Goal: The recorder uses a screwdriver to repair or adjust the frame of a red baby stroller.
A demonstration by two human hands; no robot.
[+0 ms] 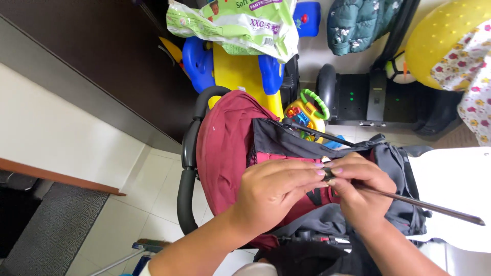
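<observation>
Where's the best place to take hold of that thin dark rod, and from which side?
Grip the dark rod on its bare shaft, partway between the right hand and the free tip, coming from above. That stretch juts out clear; both hands crowd the near end.

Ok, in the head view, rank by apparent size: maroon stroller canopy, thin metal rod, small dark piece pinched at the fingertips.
1. Maroon stroller canopy, largest.
2. Thin metal rod, long but slim.
3. Small dark piece, smallest, partly hidden by both hands' fingertips.

Both forearms are reaching forward side by side. The left hand [276, 191] and right hand [360, 191] are curling inward, their fingertips [323, 171] meeting and pinching together.
</observation>
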